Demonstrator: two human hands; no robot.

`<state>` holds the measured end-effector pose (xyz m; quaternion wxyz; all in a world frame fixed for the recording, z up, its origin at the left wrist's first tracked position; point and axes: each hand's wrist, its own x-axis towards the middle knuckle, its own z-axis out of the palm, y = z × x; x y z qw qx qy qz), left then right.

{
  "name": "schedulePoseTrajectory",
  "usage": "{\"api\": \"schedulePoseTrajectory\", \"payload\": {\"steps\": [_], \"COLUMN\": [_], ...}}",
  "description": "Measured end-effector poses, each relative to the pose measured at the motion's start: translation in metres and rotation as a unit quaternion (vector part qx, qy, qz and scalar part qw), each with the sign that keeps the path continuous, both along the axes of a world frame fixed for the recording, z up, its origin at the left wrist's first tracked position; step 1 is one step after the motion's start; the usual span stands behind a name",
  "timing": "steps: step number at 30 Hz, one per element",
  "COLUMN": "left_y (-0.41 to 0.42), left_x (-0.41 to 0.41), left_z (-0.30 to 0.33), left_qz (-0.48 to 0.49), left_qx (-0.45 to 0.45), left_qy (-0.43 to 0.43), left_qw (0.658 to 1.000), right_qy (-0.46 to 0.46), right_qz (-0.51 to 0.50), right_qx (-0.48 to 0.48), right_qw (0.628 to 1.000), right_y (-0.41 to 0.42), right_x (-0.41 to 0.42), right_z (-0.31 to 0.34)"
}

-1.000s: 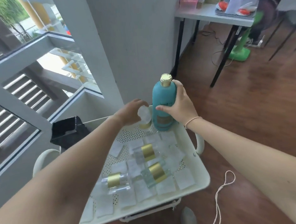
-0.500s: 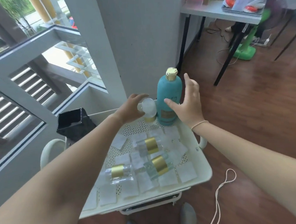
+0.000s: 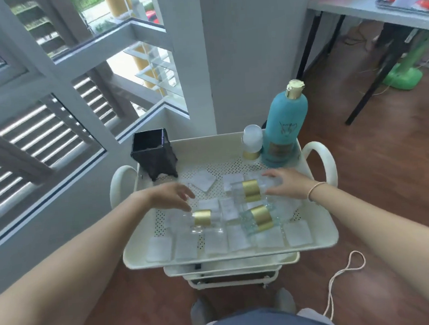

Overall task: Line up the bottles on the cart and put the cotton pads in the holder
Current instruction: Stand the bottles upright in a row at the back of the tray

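The cream cart tray (image 3: 230,254) has a tall teal bottle (image 3: 284,129) upright in its far right corner. A small frosted bottle (image 3: 251,142) stands just left of it. Three clear bottles with gold bands lie on the tray: one (image 3: 249,190) in the middle, one (image 3: 261,218) nearer me, one (image 3: 202,217) to the left. My right hand (image 3: 287,185) has fingers and thumb around the right end of the middle bottle. My left hand (image 3: 170,197) hovers with fingers apart just above the left lying bottle. Several white cotton pads (image 3: 215,242) lie scattered. The black holder (image 3: 153,154) stands in the far left corner.
A white wall and a window frame rise right behind the cart. Lower cart shelves (image 3: 230,265) sit under the tray. A white cord (image 3: 343,275) lies on the wood floor at the right. A table with black legs (image 3: 365,7) and a green fan base (image 3: 403,78) stand beyond.
Both hands left the upright teal and frosted bottles and pulled back toward me. The right hand now grips the middle lying bottle; the left is over the left one.
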<state>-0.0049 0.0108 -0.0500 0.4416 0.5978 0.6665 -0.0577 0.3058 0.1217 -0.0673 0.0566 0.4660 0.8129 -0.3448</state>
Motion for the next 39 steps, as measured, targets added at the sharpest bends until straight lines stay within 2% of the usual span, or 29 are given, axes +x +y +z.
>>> {"api": "schedulePoseTrajectory", "payload": {"steps": [3, 8, 17, 22, 24, 27, 30, 34, 39], "left_y": [-0.012, -0.020, -0.023, -0.015, -0.007, 0.012, 0.035, 0.068, 0.097], "left_x": [-0.010, -0.011, -0.006, -0.009, -0.009, -0.007, -0.005, 0.000, 0.011], "left_z": [-0.006, -0.011, -0.010, 0.011, 0.027, 0.051, 0.070, 0.078, 0.065], "left_qz": [0.024, 0.030, 0.047, 0.130, 0.149, 0.137, 0.103, 0.037, 0.027], "left_qx": [-0.076, -0.084, -0.078, -0.073, -0.041, 0.017, 0.097, 0.226, 0.278], "left_qy": [-0.014, -0.008, -0.043, -0.147, -0.183, -0.179, -0.126, 0.007, 0.033], "left_qw": [0.997, 0.996, 0.995, 0.978, 0.971, 0.974, 0.982, 0.973, 0.960], "right_qy": [-0.047, -0.047, 0.103, 0.111, 0.109, 0.104, 0.091, 0.043, -0.012], "right_qz": [0.042, 0.050, 0.045, 0.090, 0.102, 0.121, 0.147, 0.175, 0.187], "right_qx": [0.017, 0.018, -0.001, 0.014, 0.028, 0.056, 0.096, 0.145, 0.171], "right_qw": [0.998, 0.997, 0.994, 0.990, 0.988, 0.986, 0.980, 0.973, 0.967], "right_y": [0.004, 0.008, 0.013, 0.019, 0.023, 0.030, 0.038, 0.045, 0.049], "right_x": [0.001, 0.001, -0.021, -0.047, -0.056, -0.070, -0.086, -0.104, -0.112], "right_z": [0.001, 0.000, 0.035, 0.064, 0.075, 0.091, 0.101, 0.095, 0.077]}}
